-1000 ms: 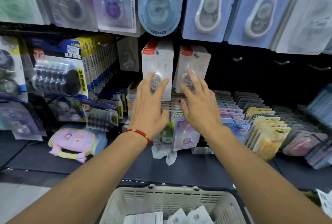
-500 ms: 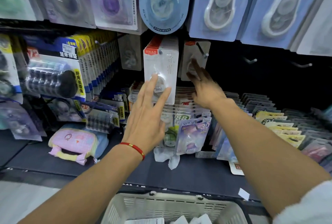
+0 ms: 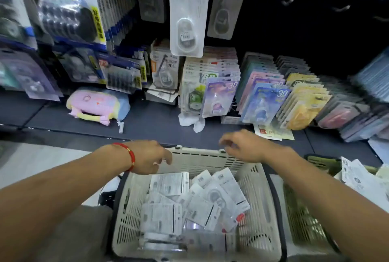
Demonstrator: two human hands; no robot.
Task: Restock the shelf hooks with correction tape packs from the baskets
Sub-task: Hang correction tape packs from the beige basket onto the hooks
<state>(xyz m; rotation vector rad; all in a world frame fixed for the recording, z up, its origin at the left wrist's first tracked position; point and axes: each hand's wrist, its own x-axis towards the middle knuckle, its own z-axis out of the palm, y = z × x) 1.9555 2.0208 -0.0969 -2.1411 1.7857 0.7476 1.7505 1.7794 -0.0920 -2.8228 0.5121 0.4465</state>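
A cream plastic basket [image 3: 259, 209] stands below me, holding several white correction tape packs [image 3: 168, 184] lying loose. My left hand [image 3: 147, 156], with a red bracelet at the wrist, hovers over the basket's far left corner, fingers loosely curled and holding nothing. Over the far right rim hangs my right hand [image 3: 242, 147], also loosely curled and without a pack. Two rows of white correction tape packs hang on shelf hooks above: a full front pack [image 3: 188, 15] and another [image 3: 226, 9] to its right.
Bare hooks [image 3: 287, 0] stick out of the dark back panel at the upper right. Upright rows of coloured tape packs [image 3: 263, 97] fill the shelf, with a pink pouch [image 3: 94, 104] at left. A second basket [image 3: 315, 162] with packs stands at right.
Both hands have dropped from the hanging packs on the hooks down to the basket's far rim. The view has tilted down, bringing the basket's contents into sight.
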